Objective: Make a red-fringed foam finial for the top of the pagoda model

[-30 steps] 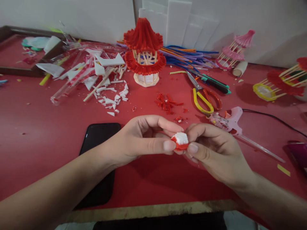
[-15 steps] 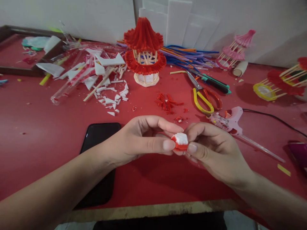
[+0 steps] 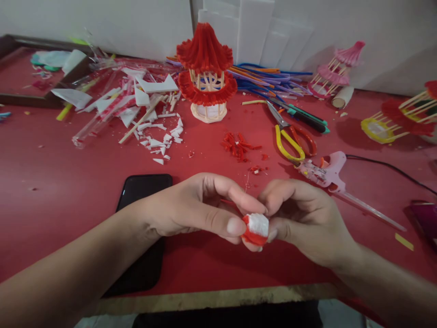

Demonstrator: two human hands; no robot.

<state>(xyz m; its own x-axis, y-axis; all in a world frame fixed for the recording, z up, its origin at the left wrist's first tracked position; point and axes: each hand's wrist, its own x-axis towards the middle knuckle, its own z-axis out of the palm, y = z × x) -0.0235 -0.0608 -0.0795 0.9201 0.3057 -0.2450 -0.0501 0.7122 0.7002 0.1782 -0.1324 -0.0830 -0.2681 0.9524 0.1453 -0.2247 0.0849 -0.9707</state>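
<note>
A small white foam block with red fuzzy pipe cleaner around its side is between my two hands, over the front part of the red table. My left hand pinches it from the left, thumb in front and fingers behind and above. From the right, my right hand has its thumb and curled forefinger closed at the block's right edge; what lies between those fingertips is hidden. Beyond the hands lie red clippings and a tiny red scrap with thin wire.
A red-roofed stick pagoda stands at the back. Scissors and a pink glue gun with its cord lie right. A black phone is under my left forearm. White foam scraps spread left.
Both hands and the block have come slightly nearer to me. The block is tilted so more of its white top faces me, and my right fingers have closed in at its edge.
</note>
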